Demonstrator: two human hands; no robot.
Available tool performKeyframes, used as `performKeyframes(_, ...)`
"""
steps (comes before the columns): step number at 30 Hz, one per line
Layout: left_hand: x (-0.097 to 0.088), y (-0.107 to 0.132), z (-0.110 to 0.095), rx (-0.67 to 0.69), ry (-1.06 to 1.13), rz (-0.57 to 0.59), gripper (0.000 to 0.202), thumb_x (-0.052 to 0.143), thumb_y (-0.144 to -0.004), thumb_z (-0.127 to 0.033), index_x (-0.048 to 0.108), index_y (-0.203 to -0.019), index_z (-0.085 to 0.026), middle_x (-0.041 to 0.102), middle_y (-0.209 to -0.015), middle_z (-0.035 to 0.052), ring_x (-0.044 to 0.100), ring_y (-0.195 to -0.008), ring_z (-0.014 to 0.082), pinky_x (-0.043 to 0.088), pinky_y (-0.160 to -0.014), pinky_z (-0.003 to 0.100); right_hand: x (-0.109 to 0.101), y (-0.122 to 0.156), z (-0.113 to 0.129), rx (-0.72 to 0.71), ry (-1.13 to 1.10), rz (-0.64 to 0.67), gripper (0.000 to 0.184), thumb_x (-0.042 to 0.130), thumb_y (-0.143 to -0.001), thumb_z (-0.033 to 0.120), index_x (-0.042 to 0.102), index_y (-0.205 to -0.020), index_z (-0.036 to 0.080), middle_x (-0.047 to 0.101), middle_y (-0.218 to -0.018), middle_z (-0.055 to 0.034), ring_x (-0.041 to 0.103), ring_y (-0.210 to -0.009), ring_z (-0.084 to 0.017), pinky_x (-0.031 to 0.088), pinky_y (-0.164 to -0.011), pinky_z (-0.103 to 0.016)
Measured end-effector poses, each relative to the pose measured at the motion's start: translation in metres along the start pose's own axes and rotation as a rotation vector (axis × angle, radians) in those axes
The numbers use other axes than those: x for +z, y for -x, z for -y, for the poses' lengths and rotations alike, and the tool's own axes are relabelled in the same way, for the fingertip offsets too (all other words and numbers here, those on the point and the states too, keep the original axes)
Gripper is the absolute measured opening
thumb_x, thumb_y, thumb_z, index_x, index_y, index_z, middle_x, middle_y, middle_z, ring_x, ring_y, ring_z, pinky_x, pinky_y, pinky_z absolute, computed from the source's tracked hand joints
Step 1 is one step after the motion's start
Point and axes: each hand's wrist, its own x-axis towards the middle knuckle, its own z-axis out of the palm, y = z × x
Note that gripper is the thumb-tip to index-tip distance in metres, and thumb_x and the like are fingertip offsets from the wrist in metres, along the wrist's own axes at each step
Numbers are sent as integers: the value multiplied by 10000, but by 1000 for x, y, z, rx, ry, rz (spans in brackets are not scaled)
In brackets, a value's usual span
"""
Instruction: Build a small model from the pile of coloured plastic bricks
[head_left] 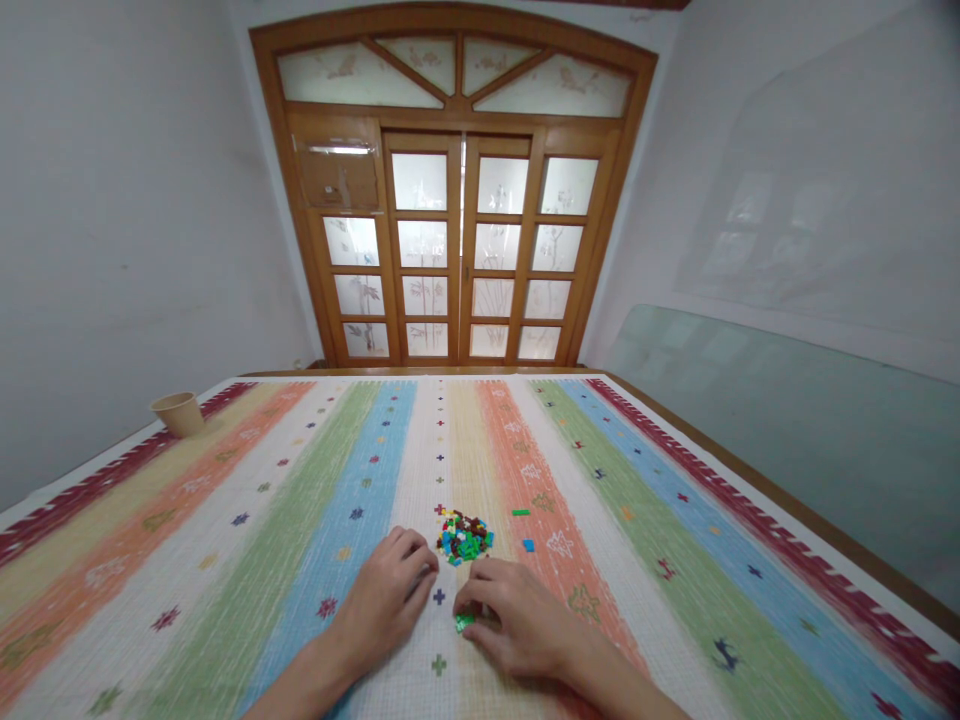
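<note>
From my remote seat, I see the right hand (517, 612) pinching a small green piece (464, 623) over a striped tablecloth (300, 520); the left hand (384, 590) curls nearby, its grip hidden from me. I judge little done: ahead, a brick pile (465, 540) lies loose, with a green brick (520, 512) and blue brick (529, 546) apart rightward.

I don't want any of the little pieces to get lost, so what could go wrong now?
The left hand is close to the colourful pile, so a bump might scatter it. The green bit at the fingertips of the right hand is tiny, so it could slip. And the blue piece lies apart from the pile, so it might get overlooked.
</note>
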Motion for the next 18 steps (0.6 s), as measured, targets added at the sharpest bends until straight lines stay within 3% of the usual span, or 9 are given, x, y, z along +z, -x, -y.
performKeyframes(18,0,0,1,3,-1,-3,136,574,-960,-115,646,-928,-226,672,-965,50,631,-935,235,536,-824,360,0,0,-3,22,-39,-55,203,722,-816,158,693,-1012,202,697,-1010,-41,619,-914,-181,461,-859,-295)
